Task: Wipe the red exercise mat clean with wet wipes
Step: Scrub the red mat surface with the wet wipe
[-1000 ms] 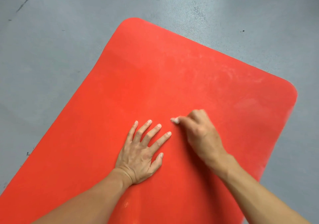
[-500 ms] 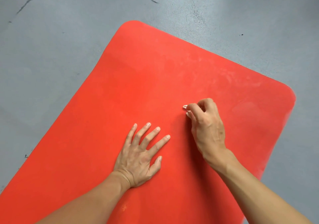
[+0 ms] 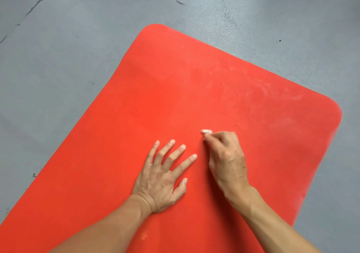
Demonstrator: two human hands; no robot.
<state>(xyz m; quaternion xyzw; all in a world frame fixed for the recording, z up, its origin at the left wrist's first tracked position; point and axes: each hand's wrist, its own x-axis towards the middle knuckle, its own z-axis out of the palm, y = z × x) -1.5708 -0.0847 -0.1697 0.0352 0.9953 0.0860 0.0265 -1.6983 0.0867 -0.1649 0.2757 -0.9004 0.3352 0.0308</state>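
Observation:
The red exercise mat [image 3: 175,89] lies slanted on a grey floor and fills most of the view. My left hand [image 3: 165,176] rests flat on it, fingers spread, palm down. My right hand [image 3: 227,159] is just to its right, fingers curled around a small wadded white wet wipe [image 3: 206,131]; only the wipe's tip shows past my fingertips, touching the mat. Pale dusty streaks [image 3: 261,89] mark the mat toward its far right corner.
Grey concrete floor [image 3: 58,67] surrounds the mat, with dark scuffs and a crack at the upper left. A small pale spot [image 3: 144,235] sits on the mat near my left forearm.
My right hand with the wipe slid away from me and to the right, then came back toward me and left. My left hand stayed flat in place.

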